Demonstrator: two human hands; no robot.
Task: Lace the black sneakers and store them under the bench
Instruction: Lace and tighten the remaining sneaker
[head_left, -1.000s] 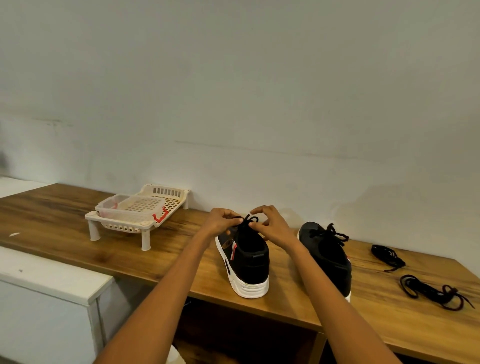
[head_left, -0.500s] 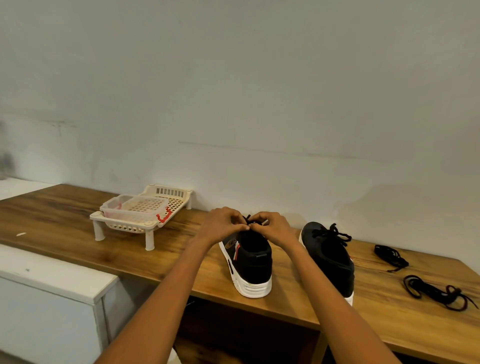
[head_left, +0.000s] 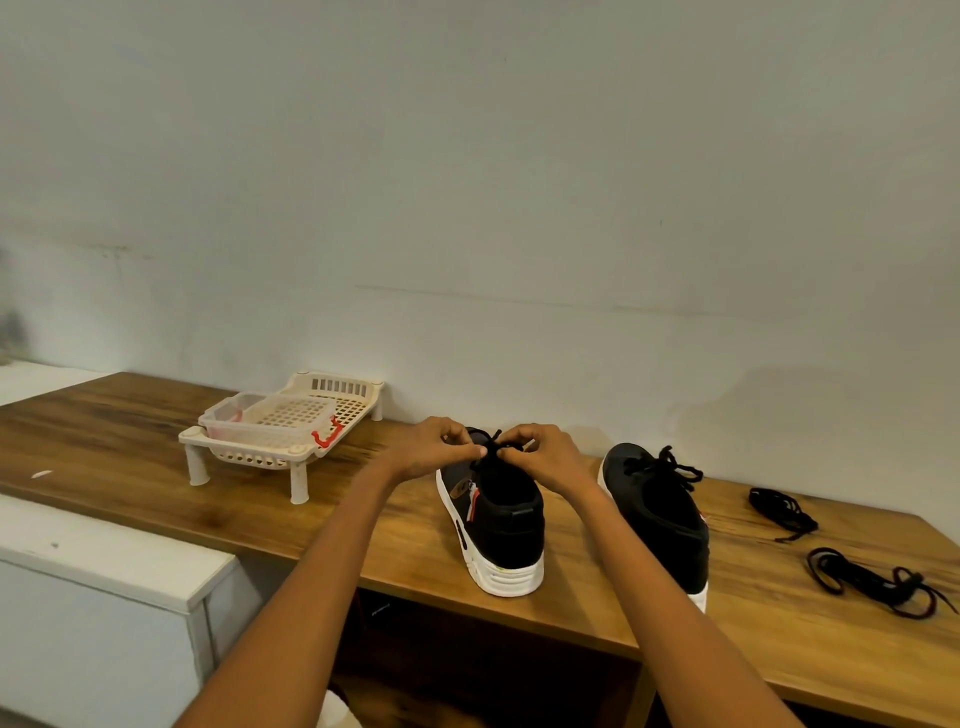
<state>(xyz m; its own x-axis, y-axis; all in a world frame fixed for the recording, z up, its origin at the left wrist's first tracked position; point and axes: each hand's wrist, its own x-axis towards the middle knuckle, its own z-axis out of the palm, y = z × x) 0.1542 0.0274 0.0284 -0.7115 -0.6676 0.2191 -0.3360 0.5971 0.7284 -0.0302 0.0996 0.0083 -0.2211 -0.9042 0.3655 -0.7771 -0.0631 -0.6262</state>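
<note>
Two black sneakers with white soles stand on the wooden bench (head_left: 130, 462), heels toward me. Over the left sneaker (head_left: 501, 525) my left hand (head_left: 434, 452) and my right hand (head_left: 545, 457) meet, each pinching the black lace (head_left: 493, 441) at the top of the tongue. The lace ends stick up between my fingertips. The right sneaker (head_left: 662, 509) stands beside it, its lace (head_left: 667, 465) tied in a loose bow. My right forearm crosses in front of that shoe's inner side.
A cream plastic rack (head_left: 291, 431) with a clear box (head_left: 270, 421) in it stands at the bench's back left. Two loose dark laces (head_left: 782, 512) (head_left: 872, 582) lie at the right end. A white cabinet (head_left: 104, 566) is at lower left; open space shows under the bench.
My hands stayed on the left sneaker's lace, drawing together then parting slightly, with the lace ends now poking up between them. The view shifted slightly.
</note>
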